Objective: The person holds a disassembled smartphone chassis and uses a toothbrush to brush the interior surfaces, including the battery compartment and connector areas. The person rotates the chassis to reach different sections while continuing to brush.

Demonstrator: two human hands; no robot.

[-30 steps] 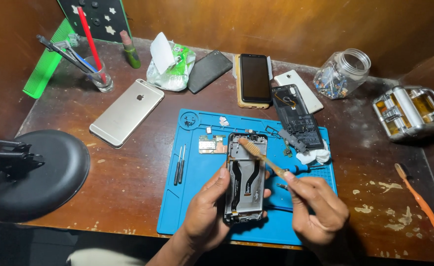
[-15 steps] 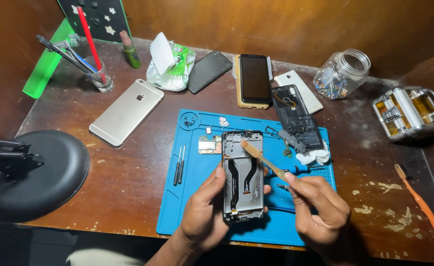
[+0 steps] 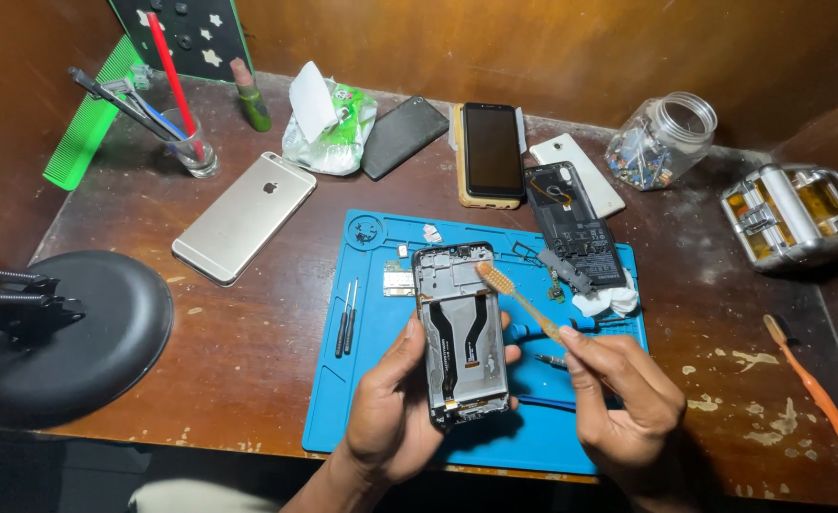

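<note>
Brushing looks to be the step in hand, judged from the head view, the only one: the left hand (image 3: 395, 413) wraps its fingers around the lower half of an opened phone frame (image 3: 462, 328), holding it tilted above the blue work mat (image 3: 362, 380), back side up with its flex cables and bare midframe showing. The right hand (image 3: 623, 404) pinches a tan toothbrush (image 3: 519, 304) by its handle, fingers closed narrowly around it, and the bristle head rests at the upper right corner of the frame. By my reading the cleaning is partway along. The next stroke calls for a light touch and a steady grip on the frame, so the bristles do not snag the thin ribbon cables running down its middle.

Two small screwdrivers (image 3: 346, 318) lie on the mat just left of the frame, and a removed back cover (image 3: 576, 228) sits on the mat's upper right beside a crumpled white cloth (image 3: 609, 299). On the wooden table (image 3: 248, 342) beyond lie a silver phone (image 3: 243, 217), a black-screened phone (image 3: 492, 152), a glass jar of small parts (image 3: 661, 141) and an orange toothbrush (image 3: 818, 399) at far right
</note>
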